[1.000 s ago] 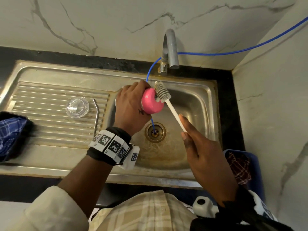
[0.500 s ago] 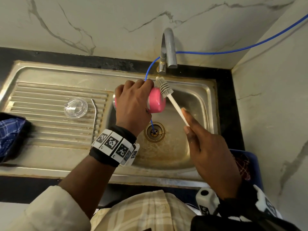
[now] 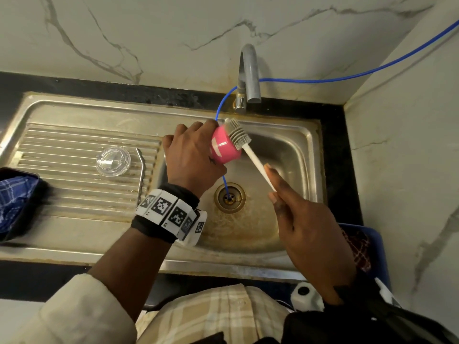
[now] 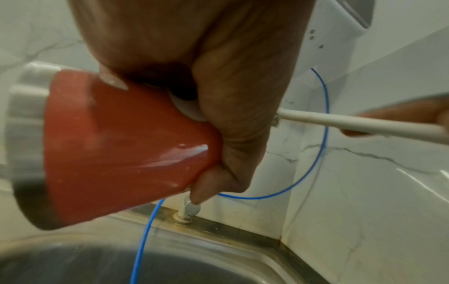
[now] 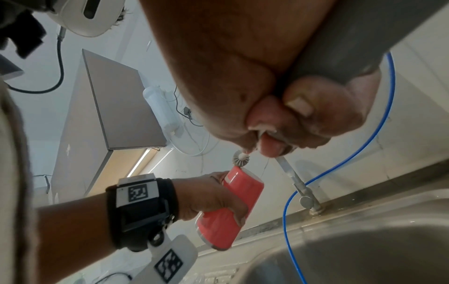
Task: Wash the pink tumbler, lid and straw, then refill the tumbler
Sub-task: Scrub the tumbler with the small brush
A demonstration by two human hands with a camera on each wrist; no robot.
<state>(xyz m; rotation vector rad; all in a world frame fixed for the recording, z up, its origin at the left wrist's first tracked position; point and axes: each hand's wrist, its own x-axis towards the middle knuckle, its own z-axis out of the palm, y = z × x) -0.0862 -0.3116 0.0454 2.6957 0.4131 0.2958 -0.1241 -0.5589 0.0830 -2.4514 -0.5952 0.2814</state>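
Note:
My left hand (image 3: 191,155) grips the pink tumbler (image 3: 224,146) over the sink basin (image 3: 293,155), holding it on its side with the base toward the right. The same tumbler (image 4: 116,153) fills the left wrist view, fingers curled round it. My right hand (image 3: 298,219) holds the white handle of a bottle brush (image 3: 239,135); its grey bristle head lies against the tumbler's base. The right wrist view also has the tumbler (image 5: 230,209) with the brush head (image 5: 241,158) above it. The clear lid (image 3: 113,161) and metal straw (image 3: 141,175) lie on the ribbed drainboard.
A grey tap (image 3: 248,73) stands behind the basin, and a thin blue tube (image 3: 347,75) runs from the right wall down into the drain (image 3: 229,197). A blue checked cloth (image 3: 12,202) lies at the left. A blue bin (image 3: 365,249) stands at the right.
The left hand has turned the tumbler and moved it slightly up and right. The brush head has shifted along the tumbler's base, the right hand following.

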